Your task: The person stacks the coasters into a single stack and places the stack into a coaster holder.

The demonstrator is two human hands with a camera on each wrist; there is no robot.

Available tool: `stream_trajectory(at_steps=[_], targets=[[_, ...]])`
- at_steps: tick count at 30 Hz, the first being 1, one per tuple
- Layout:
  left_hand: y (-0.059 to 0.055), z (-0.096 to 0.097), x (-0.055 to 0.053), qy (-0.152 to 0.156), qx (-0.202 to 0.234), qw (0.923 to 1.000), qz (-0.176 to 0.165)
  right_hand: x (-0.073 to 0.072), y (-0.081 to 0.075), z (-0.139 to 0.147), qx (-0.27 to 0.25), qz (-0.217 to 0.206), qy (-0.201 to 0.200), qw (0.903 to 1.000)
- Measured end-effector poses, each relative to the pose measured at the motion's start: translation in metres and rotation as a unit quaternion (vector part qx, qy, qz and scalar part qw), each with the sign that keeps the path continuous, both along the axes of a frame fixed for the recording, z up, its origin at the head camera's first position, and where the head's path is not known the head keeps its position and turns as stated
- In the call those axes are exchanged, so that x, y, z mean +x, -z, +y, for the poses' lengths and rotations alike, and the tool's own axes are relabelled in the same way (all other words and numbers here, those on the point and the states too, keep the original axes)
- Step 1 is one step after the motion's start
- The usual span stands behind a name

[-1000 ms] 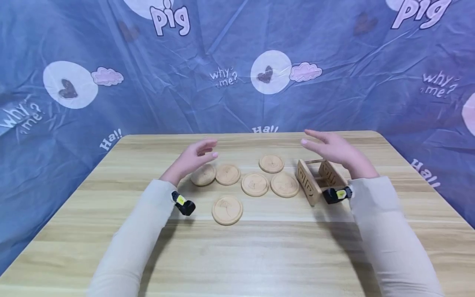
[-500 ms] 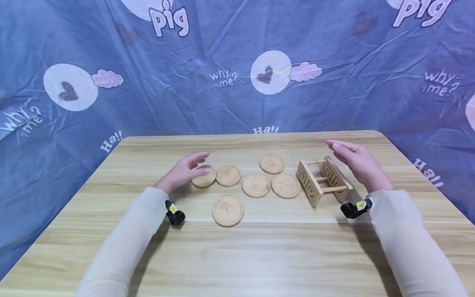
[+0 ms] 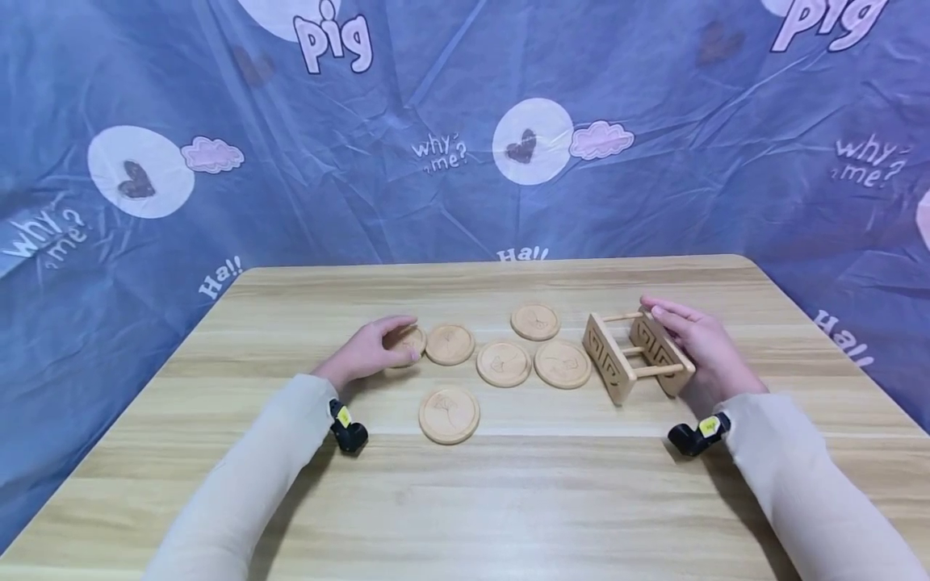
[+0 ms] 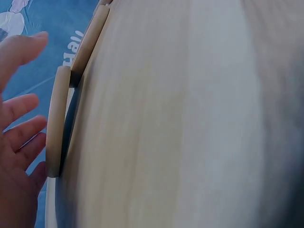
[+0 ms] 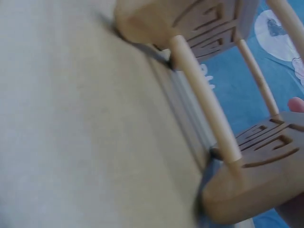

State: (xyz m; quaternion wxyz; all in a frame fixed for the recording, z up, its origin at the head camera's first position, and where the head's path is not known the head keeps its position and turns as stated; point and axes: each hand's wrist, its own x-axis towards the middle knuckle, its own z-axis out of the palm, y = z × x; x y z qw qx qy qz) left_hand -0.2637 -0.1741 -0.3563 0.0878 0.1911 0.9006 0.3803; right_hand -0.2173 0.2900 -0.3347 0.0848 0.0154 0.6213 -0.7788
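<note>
both forearms (image 3: 243, 472) reach forward, well apart; the left hand (image 3: 368, 350) curves loosely, thumb (image 3: 404, 357) parted from fingers (image 3: 395, 323); the right hand (image 3: 703, 343) angles inward.

My left grip (image 3: 369, 353) hides part of the leftmost disc (image 3: 410, 340); contact unclear. Left wrist view crops that grip at the left edge, tabletop (image 4: 142, 118) blurry. My right grip (image 3: 708, 347): most fingers out of sight; right wrist view shows one fingertip (image 5: 296, 104), rack (image 5: 266, 171) cut off. Engravings (image 3: 445, 407) too small to read. Sleeves (image 3: 232, 484) cut off below.
</note>
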Motion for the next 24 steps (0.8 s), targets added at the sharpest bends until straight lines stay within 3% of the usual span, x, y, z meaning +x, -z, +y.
stream_trajectory(at_steps=[5, 8, 15, 24], targets=[[0.003, 0.002, -0.001, -0.001, -0.055, 0.9979, 0.035, -0.001, 0.009, 0.001, -0.016, 0.022, -0.019, 0.9994], [0.004, 0.002, -0.004, 0.002, -0.065, 0.9971, 0.040, -0.001, 0.011, 0.001, -0.004, 0.030, -0.018, 0.9994], [0.006, 0.002, -0.008, -0.012, -0.058, 0.9981, 0.016, -0.002, 0.010, 0.001, 0.007, 0.030, -0.021, 0.9993], [0.008, 0.002, -0.007, -0.024, -0.024, 0.9993, -0.016, -0.002, 0.013, 0.002, -0.015, 0.024, -0.028, 0.9992]])
